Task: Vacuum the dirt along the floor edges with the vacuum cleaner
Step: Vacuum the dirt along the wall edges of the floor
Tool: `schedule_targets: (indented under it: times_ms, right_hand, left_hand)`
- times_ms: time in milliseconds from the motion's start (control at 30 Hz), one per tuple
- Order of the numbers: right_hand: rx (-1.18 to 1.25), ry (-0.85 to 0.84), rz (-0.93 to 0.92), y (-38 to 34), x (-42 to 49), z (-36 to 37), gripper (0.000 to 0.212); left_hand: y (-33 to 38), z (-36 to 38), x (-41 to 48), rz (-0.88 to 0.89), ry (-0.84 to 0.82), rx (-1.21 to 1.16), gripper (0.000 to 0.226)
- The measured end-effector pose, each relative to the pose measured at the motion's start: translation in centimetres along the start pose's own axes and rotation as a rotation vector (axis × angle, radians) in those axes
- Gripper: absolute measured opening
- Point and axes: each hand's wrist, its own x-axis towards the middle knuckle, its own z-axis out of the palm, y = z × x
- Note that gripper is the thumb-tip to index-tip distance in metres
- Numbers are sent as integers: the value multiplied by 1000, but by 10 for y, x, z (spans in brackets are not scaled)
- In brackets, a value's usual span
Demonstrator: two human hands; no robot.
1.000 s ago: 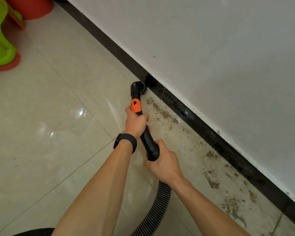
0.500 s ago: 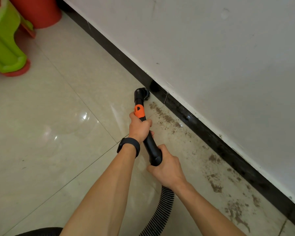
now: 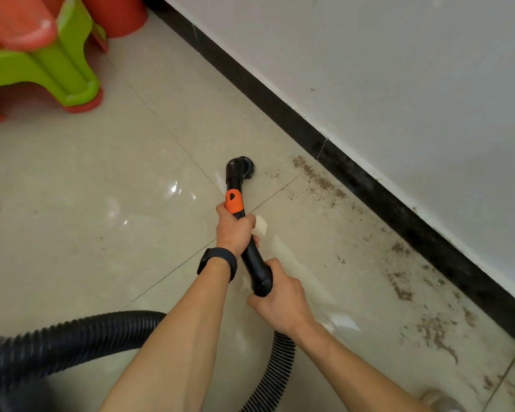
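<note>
Your left hand [image 3: 234, 228] is wrapped round the black vacuum pipe [image 3: 252, 257] just behind its orange collar [image 3: 234, 201]. Your right hand [image 3: 283, 304] grasps the pipe's rear end, where the ribbed hose [image 3: 72, 337] joins it. The nozzle [image 3: 241, 168] is down at the floor [image 3: 101, 173], a little out from the black baseboard [image 3: 369, 185] and not touching it. Dirt [image 3: 318, 179] lies in brown patches along the foot of the baseboard, beginning just on the baseboard side of the nozzle and running on past your right arm. The hose loops off on the side away from the baseboard. A dark band [image 3: 217, 263] circles your left wrist. A green stool [image 3: 57, 63] stands out from the baseboard's far stretch, well apart from the dirt.
</note>
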Motion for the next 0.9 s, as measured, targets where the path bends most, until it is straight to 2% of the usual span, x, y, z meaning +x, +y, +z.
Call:
schedule_targets:
  times_ms: [900]
  right_hand:
    - [31,71,67,29,-15,-26,41]
  left_hand:
    - [-7,45,-19,15,-29,24,49]
